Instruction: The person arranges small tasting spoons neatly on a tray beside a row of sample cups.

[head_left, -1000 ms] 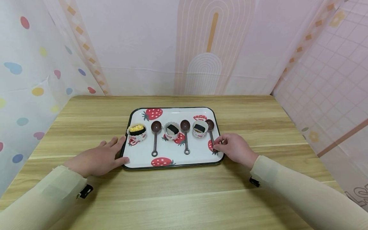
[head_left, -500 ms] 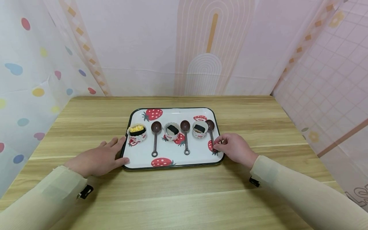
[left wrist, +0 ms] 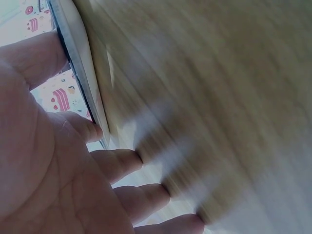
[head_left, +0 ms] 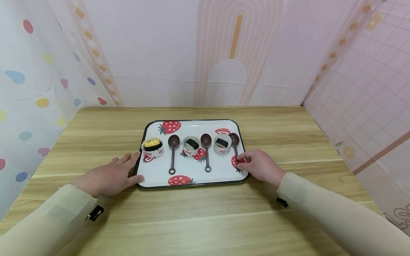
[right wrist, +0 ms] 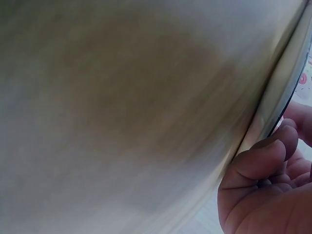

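At the right side of the strawberry-print tray [head_left: 192,179], my right hand [head_left: 261,165] pinches the handle end of a brown measuring spoon [head_left: 234,139]. Its round bowl lies beside a paper cup [head_left: 222,143] with a dark-banded sushi piece. In the right wrist view the curled fingers [right wrist: 258,163] are at the tray's edge, and the spoon is hidden. My left hand [head_left: 110,176] rests spread at the tray's left edge, thumb over the rim. In the left wrist view its straight fingers [left wrist: 117,163] reach past the rim.
Two more brown spoons, one left [head_left: 173,141] and one in the middle [head_left: 206,140], lie with handles toward me. Between them stands a cup with a seaweed-wrapped piece [head_left: 191,145]. A cup with yellow-topped sushi [head_left: 153,147] is at the left. Printed cloth [head_left: 153,53] hangs behind the wooden table [head_left: 205,220].
My right hand has shifted slightly left, and the handle end of the right spoon with it. The left hand, the cups and the other spoons keep their places.
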Motion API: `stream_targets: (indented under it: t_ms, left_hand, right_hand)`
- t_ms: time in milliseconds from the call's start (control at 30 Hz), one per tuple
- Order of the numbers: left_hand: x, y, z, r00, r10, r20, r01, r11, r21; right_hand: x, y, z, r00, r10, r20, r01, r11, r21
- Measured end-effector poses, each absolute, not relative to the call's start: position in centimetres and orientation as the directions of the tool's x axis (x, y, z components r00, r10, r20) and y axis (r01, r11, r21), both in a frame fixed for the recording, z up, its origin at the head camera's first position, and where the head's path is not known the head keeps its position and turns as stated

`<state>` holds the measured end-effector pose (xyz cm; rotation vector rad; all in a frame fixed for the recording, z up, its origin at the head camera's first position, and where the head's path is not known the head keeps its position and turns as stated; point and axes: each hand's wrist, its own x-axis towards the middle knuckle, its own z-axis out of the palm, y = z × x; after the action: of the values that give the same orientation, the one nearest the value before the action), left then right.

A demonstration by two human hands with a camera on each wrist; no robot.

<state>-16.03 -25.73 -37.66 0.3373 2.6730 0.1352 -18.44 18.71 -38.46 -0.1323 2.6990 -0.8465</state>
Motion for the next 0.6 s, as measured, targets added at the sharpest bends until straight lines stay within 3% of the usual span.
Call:
stream_targets:
  t_ms: [367, 600]
  left_hand:
    - [-16.33, -26.01, -37.73, -0.877, 0.256, -0.407, 0.214, 0.966, 0.148]
    - [-16.44, -26.09, -37.15, -0.916, 0.300, -0.268, 0.257, 0.949, 0.182]
  right_hand:
    - [-18.63, 18.95, -38.39, -0.951, -0.170, -0.257, 0.011, 0.815, -0.580]
    - [-18.73, 19.12, -38.04, -0.959, -0.152, -0.240, 0.018, 0.810, -0.586]
